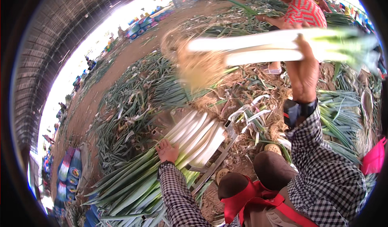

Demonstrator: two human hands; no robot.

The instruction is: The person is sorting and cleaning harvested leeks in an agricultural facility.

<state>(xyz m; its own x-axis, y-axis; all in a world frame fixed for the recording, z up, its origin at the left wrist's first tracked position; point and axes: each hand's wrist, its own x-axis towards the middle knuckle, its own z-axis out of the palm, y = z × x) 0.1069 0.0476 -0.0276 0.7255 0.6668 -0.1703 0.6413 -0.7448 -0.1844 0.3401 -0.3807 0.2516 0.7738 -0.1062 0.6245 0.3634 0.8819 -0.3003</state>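
My right hand [304,73] is raised at the upper right, its fingers wrapped round a few thick leeks [258,57]. Their white stems point left, ending in shaggy brown roots [200,67] smeared by motion; the green tops trail off to the right. Down at the lower middle, my left hand [167,151] lies with fingers spread on a pile of leeks [196,136]. That pile shows clean white ends toward my knees and long green leaves running to the lower left. Part of a narrow frame [214,166] shows under the white ends.
Loose leeks [137,97] cover the ground ahead and leftward. Root trimmings [279,117] lie scattered before my knees. More leeks [339,109] are heaped at right, beside a pink cloth [374,156]. A person in a red patterned top [305,10] works close by at upper right.
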